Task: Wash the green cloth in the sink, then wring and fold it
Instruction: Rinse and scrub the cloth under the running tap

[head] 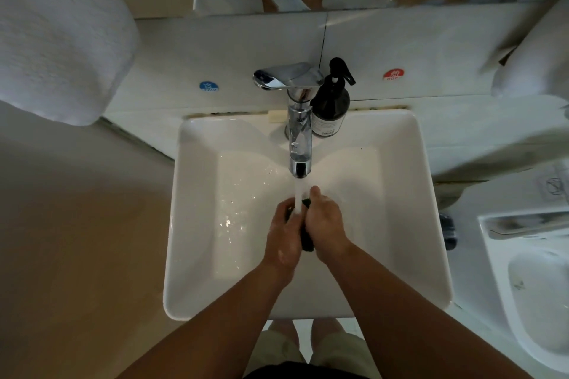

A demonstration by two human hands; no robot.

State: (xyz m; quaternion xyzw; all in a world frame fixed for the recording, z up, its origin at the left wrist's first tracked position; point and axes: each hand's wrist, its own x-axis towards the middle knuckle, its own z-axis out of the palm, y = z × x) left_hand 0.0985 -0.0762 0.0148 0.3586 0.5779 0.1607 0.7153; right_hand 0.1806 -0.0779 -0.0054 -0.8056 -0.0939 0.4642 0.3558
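Tightly gripped: green cloth [307, 240] under the running faucet [300, 144].

Curled fingers of the left hand [284, 231] and right hand [324, 224] clasp it between them, a bunched roll (mostly hidden) whose long axis runs from the spout toward the person, over the sink [409, 224]. Blue sticker [209, 86] reads "COLD", red sticker [393, 74] "HOT"; bottle [331, 108] label illegible.

1. Dark pump bottle [331, 108] upright, just right of chrome tap [297, 120]; water running from tap
2. Blue "COLD" sticker [209, 86] left of tap, red "HOT" sticker [393, 74] right, both on wall
3. White towel [55, 40] hangs upper left
4. White toilet [498, 271] at right edge
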